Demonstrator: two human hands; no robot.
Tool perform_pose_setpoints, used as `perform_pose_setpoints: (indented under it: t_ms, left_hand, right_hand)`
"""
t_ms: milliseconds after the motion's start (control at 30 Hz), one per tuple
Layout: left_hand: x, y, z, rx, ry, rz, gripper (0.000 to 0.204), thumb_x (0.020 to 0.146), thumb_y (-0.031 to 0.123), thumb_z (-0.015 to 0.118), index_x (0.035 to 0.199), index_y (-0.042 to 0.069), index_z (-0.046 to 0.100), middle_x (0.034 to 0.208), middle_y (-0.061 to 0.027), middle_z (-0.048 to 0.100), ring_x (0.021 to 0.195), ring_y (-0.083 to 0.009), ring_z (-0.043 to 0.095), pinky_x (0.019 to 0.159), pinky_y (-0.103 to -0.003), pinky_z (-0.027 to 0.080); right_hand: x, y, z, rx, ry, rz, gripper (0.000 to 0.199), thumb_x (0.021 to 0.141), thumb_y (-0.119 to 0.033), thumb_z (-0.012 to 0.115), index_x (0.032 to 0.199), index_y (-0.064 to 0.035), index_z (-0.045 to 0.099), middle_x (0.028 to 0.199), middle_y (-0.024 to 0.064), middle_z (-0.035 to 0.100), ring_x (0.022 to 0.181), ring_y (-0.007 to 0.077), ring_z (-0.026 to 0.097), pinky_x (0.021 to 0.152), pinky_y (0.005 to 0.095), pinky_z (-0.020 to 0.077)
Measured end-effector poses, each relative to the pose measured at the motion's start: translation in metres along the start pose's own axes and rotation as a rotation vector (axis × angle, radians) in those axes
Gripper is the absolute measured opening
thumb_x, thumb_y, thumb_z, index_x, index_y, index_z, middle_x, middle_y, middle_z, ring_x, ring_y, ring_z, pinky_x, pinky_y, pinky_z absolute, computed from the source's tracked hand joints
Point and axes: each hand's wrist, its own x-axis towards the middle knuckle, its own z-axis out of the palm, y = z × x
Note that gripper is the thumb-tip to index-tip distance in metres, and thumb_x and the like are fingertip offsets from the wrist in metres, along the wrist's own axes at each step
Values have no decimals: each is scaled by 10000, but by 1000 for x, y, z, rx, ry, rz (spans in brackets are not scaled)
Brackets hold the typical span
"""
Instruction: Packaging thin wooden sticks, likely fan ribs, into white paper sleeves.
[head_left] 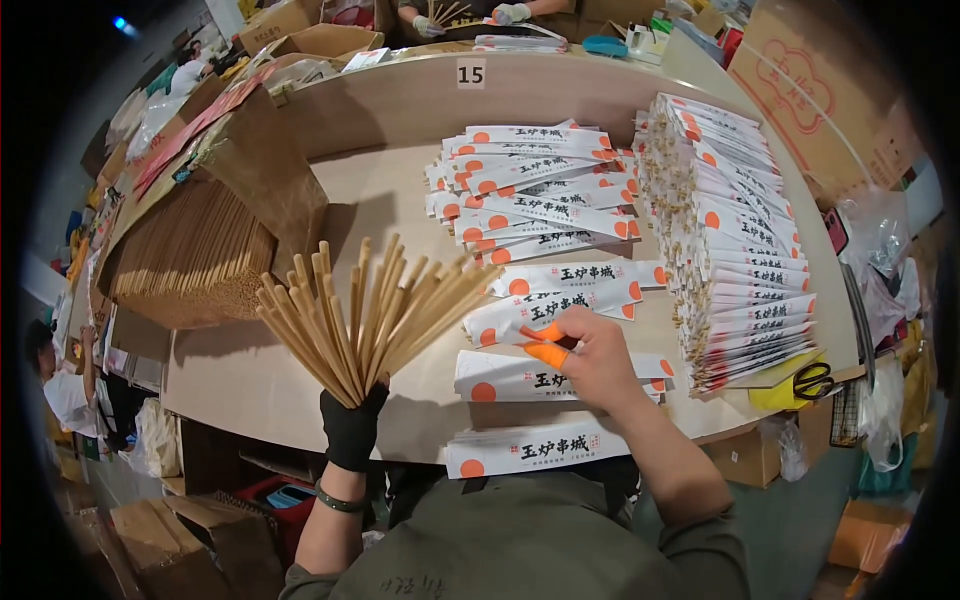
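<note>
Pale worktop [385, 195] spreads before me; above its near edge my left hand [355, 425] clamps sticks [365, 325] by their lower ends, likely light and stiff; my right hand [590, 355] meets a sleeve [492, 328], probably soft, best taken by its edge, pinched or not I can't tell

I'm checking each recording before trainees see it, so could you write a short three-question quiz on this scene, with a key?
1. Which hand holds the fanned bundle of wooden sticks?
2. True or false: the cardboard box is to the left of the white paper sleeves.
3. The covers on the right hand's thumb and forefinger are: a) green, b) orange, c) blue.

Key:
1. The left hand, in a black glove.
2. True.
3. b) orange.
</note>
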Motion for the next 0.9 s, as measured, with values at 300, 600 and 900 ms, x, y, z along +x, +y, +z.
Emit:
perform_pose_setpoints:
  t_ms: [300, 600, 900]
  left_hand:
    - [-1, -11, -18, -196, -176, -76, 162, 803, 70, 666, 943, 14, 609, 820, -13, 611, 767, -123, 576, 685, -282, 489]
    - [17, -1, -48, 132, -408, -50, 234, 748, 114, 740, 951, 28, 661, 845, -68, 680, 814, -167, 652, 730, -308, 520]
    - [24, 23, 56, -529, -139, -29, 244, 879, 204, 660, 1006, -3, 634, 986, -120, 665, 768, -123, 627, 664, -254, 506]
  right_hand:
    - [1, -2, -7, 296, -54, 182, 110, 797, -60, 743, 807, 3, 653, 721, -35, 516, 643, 41, 452, 581, 210, 379]
    - [-3, -5, -21, -281, -138, -336, 122, 758, -88, 745, 802, -10, 661, 751, 22, 573, 663, 142, 539, 592, 284, 442]
    - [17, -9, 35, -714, -101, -823, 129, 737, -151, 618, 815, -50, 630, 776, 55, 541, 778, 215, 566, 653, 318, 456]
